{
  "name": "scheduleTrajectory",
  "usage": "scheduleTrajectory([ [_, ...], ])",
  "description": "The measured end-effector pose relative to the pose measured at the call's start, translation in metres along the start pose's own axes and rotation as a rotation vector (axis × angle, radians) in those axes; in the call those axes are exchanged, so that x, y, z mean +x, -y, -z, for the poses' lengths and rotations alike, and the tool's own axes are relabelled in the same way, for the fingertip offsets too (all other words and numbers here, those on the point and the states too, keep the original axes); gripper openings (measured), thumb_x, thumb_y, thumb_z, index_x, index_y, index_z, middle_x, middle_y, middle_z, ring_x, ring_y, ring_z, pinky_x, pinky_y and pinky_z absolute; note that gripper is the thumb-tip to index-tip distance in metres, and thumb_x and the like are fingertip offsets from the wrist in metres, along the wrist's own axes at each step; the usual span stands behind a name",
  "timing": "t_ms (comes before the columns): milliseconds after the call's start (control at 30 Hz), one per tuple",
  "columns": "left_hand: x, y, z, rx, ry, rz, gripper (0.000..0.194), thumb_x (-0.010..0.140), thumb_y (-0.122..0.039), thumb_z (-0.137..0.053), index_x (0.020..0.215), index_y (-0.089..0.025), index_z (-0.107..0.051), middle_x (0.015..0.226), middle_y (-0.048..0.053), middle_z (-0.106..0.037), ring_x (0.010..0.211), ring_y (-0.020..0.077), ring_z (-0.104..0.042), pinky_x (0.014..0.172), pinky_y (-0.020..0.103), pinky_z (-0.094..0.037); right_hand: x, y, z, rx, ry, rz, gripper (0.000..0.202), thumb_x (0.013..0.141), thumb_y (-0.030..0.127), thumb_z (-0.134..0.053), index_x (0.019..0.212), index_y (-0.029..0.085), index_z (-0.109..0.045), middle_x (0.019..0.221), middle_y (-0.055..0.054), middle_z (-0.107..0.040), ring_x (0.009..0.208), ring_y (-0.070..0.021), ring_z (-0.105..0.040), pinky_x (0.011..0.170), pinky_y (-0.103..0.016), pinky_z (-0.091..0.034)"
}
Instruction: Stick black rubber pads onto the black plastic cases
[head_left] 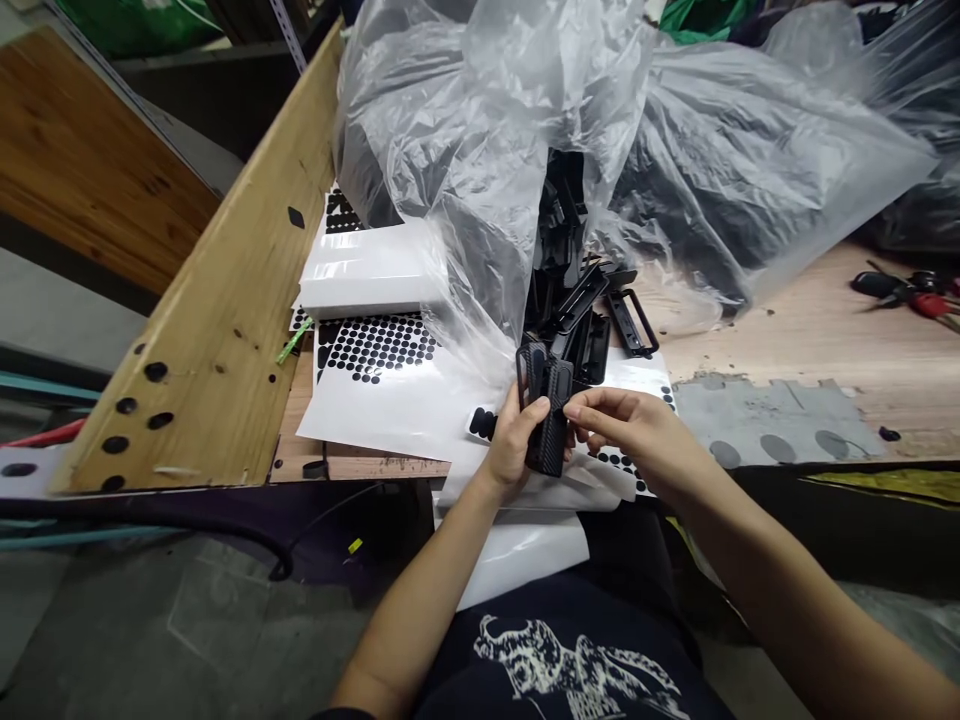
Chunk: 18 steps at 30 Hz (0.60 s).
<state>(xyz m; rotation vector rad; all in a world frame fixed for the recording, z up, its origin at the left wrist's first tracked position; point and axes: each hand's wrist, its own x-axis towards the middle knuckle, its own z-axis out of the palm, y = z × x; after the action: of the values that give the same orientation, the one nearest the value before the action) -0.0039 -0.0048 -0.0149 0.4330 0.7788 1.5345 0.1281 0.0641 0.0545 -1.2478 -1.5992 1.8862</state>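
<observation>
My left hand (515, 440) is wrapped round a black textured plastic part (550, 415), its thumb across the front. My right hand (619, 418) has thumb and forefinger pinched at the part's right edge; anything between the fingertips is too small to make out. Just beyond, a heap of similar black parts (581, 300) spills from a clear plastic bag (480, 130). Sheets with rows of round black stickers (382, 345) lie to the left, partly under white backing paper (367, 270). A small strip with black dots (481, 424) sits beside my left hand.
A wooden side board (217, 270) rises along the left of the bench. More plastic bags (750, 170) fill the back right. Grey tape (772, 425) covers the front edge, with red and black tools (915, 295) at far right.
</observation>
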Motion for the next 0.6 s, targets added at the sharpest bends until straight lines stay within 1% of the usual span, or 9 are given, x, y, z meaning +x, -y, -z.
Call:
scheduleTrajectory([
  [133,-0.0005,-0.0009,-0.0008,-0.012,-0.001,0.005,0.056,0.086,-0.049,-0.071,0.128,-0.020,-0.047,0.077,0.001,-0.066,0.058,0.0177,-0.066,0.046,0.025,-0.052,-0.0028,0.0018,-0.0025,-0.069,-0.040,0.039,0.037,0.071,0.054,-0.088,0.079,0.019,-0.077,0.067,-0.001,-0.069,0.062,-0.0137,-0.060,0.059,-0.025,-0.046],
  [300,-0.0001,-0.0002,0.0008,-0.018,0.010,-0.008,0.055,0.087,-0.048,-0.071,0.127,-0.019,-0.047,0.078,0.000,-0.066,0.051,0.0137,-0.061,0.045,0.024,-0.052,-0.0048,0.0031,-0.0029,-0.137,-0.048,0.099,0.036,0.073,0.054,-0.086,0.080,0.020,-0.076,0.068,-0.002,-0.071,0.063,-0.0156,-0.064,0.061,-0.027,-0.048],
  [400,0.0002,0.0004,0.0022,-0.015,0.007,0.000,0.057,0.086,-0.048,-0.072,0.129,-0.019,-0.047,0.076,0.000,-0.065,0.053,0.0143,-0.061,0.046,0.024,-0.053,-0.0063,0.0031,-0.0039,-0.163,-0.062,0.127,0.037,0.075,0.055,-0.085,0.080,0.020,-0.075,0.071,-0.003,-0.073,0.064,-0.0175,-0.066,0.064,-0.029,-0.051],
  [500,-0.0003,0.0006,0.0026,-0.012,0.014,0.017,0.059,0.087,-0.048,-0.070,0.133,-0.020,-0.045,0.073,-0.001,-0.065,0.054,0.0152,-0.062,0.048,0.025,-0.054,-0.0077,0.0016,-0.0061,-0.247,-0.086,0.154,0.037,0.079,0.056,-0.081,0.082,0.020,-0.073,0.073,-0.004,-0.073,0.067,-0.0202,-0.069,0.066,-0.032,-0.054],
  [600,-0.0009,0.0003,0.0016,-0.011,0.016,0.027,0.057,0.087,-0.047,-0.071,0.131,-0.020,-0.046,0.072,-0.002,-0.064,0.053,0.0148,-0.062,0.048,0.025,-0.053,-0.0063,-0.0022,-0.0079,-0.334,-0.136,0.234,0.032,0.082,0.052,-0.078,0.086,0.022,-0.069,0.078,-0.003,-0.070,0.068,-0.0197,-0.067,0.064,-0.032,-0.054],
])
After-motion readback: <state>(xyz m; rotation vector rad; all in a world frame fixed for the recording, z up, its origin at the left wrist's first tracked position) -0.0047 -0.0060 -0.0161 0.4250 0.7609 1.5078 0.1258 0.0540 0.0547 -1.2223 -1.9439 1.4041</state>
